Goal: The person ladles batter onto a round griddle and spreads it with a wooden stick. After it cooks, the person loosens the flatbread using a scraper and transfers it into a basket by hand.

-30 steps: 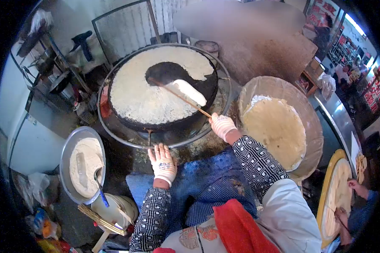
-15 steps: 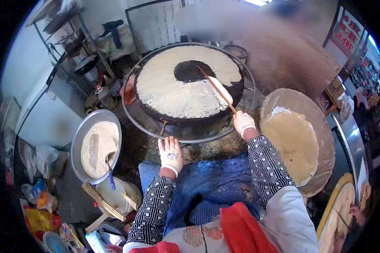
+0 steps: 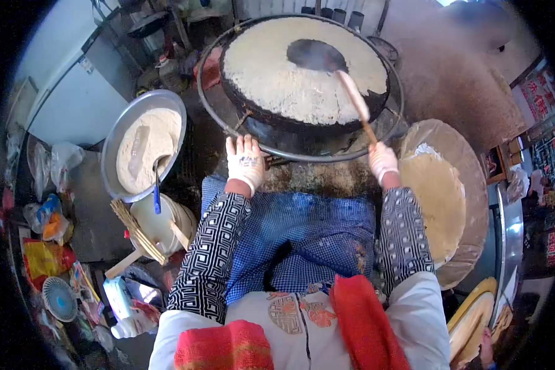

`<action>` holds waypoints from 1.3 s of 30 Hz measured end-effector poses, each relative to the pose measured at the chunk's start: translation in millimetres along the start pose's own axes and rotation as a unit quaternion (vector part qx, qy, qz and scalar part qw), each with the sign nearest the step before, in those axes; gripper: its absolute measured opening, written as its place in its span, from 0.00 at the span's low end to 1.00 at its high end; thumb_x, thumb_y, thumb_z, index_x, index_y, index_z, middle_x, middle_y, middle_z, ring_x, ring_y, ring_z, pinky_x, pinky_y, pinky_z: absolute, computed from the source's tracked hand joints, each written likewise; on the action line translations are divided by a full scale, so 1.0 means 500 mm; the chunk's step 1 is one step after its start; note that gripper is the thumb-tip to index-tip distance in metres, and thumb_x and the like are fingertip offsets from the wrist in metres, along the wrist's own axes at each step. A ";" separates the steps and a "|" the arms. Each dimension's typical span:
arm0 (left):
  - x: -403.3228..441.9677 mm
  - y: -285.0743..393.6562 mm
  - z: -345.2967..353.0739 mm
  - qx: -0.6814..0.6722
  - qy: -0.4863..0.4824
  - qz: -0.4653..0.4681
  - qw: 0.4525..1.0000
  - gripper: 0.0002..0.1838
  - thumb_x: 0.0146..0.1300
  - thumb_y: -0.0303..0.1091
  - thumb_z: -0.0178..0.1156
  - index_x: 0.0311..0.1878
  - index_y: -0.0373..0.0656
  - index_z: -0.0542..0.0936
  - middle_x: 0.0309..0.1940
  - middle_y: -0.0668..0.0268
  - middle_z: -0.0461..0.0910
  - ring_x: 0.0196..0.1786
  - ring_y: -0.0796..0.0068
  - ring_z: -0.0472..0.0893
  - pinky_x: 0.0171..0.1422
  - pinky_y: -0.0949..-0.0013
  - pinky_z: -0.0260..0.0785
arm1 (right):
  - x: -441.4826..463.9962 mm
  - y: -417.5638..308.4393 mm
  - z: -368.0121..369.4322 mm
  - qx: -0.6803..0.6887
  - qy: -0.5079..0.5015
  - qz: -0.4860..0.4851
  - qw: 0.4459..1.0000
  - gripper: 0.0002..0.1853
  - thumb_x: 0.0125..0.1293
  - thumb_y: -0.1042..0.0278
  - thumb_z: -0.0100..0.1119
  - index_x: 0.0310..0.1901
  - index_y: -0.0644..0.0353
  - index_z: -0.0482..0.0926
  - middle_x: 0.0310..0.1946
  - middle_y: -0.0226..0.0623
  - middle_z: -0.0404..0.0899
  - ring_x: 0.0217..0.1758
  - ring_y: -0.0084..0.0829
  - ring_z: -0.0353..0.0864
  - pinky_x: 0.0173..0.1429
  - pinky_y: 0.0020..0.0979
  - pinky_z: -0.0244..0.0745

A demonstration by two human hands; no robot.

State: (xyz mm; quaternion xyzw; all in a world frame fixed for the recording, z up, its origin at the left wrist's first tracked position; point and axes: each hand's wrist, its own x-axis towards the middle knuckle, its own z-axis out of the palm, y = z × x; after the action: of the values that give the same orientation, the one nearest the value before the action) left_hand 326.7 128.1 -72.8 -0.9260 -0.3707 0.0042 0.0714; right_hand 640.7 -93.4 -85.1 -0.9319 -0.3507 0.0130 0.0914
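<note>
My right hand (image 3: 383, 161), in a striped glove, is closed round the handle of a wooden spreader (image 3: 368, 131). Pale batter coats the spreader's blade, which lies over the right part of the round griddle (image 3: 317, 54). A ring of pale batter (image 3: 271, 68) covers most of that griddle, around a dark bare centre. My left hand (image 3: 245, 161), gloved too, rests with fingers spread at the near edge of the metal rim (image 3: 302, 158) and holds nothing.
On the left, a metal bowl (image 3: 110, 151) of batter with a blue-handled ladle (image 3: 156, 194) stands by a bucket (image 3: 145, 216) with a straw brush (image 3: 135, 228). A lined basket (image 3: 475, 228) of flat rounds is on the right. Another person's hand (image 3: 487, 348) shows at lower right.
The spreader has swept round the right side, and batter now covers more of the griddle there. The view has shifted, with the griddle higher in the frame. My left hand stays by the rim.
</note>
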 end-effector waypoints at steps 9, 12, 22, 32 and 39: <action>0.024 -0.050 0.039 -0.018 0.042 -0.030 0.999 0.26 0.63 0.39 0.51 0.64 0.38 0.69 0.70 0.55 0.64 0.73 0.57 0.61 0.79 0.44 0.36 | 0.001 -0.026 -0.059 0.007 -0.019 0.009 1.000 0.18 0.72 0.53 0.45 0.41 0.60 0.76 0.35 0.57 0.82 0.41 0.58 0.81 0.49 0.52 0.75; 0.026 -0.064 0.006 -0.004 0.002 -0.048 0.999 0.27 0.66 0.34 0.47 0.68 0.39 0.65 0.72 0.57 0.60 0.75 0.58 0.57 0.79 0.43 0.35 | 0.020 -0.033 -0.057 -0.003 0.028 0.020 0.999 0.19 0.71 0.52 0.47 0.38 0.60 0.76 0.32 0.56 0.81 0.40 0.59 0.80 0.47 0.54 0.74; -0.056 0.144 -0.032 -0.068 0.055 0.086 0.992 0.27 0.67 0.34 0.41 0.67 0.33 0.66 0.68 0.51 0.66 0.75 0.54 0.59 0.78 0.38 0.34 | 0.030 -0.047 -0.061 -0.014 0.013 0.012 1.000 0.18 0.72 0.55 0.45 0.39 0.62 0.77 0.34 0.55 0.82 0.39 0.55 0.82 0.45 0.51 0.76; -0.031 0.079 0.042 -0.008 0.100 0.084 0.991 0.30 0.61 0.40 0.52 0.66 0.37 0.66 0.67 0.53 0.67 0.73 0.53 0.61 0.78 0.39 0.34 | 0.026 -0.036 -0.055 0.004 0.003 0.010 1.000 0.18 0.71 0.53 0.45 0.40 0.61 0.76 0.32 0.56 0.82 0.38 0.56 0.82 0.46 0.53 0.76; -0.012 0.045 0.049 0.011 0.094 0.038 0.995 0.29 0.63 0.43 0.52 0.64 0.36 0.69 0.67 0.53 0.68 0.72 0.53 0.63 0.78 0.39 0.34 | 0.014 -0.016 -0.024 0.018 -0.022 0.015 0.999 0.19 0.71 0.53 0.45 0.40 0.62 0.78 0.36 0.58 0.81 0.42 0.56 0.81 0.49 0.52 0.76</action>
State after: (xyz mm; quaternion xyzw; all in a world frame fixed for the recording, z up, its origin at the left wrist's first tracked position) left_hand 336.3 111.2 -100.4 -0.9349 -0.3268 -0.0758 0.1155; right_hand 642.0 -84.6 -71.6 -0.9348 -0.3380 0.0417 0.1005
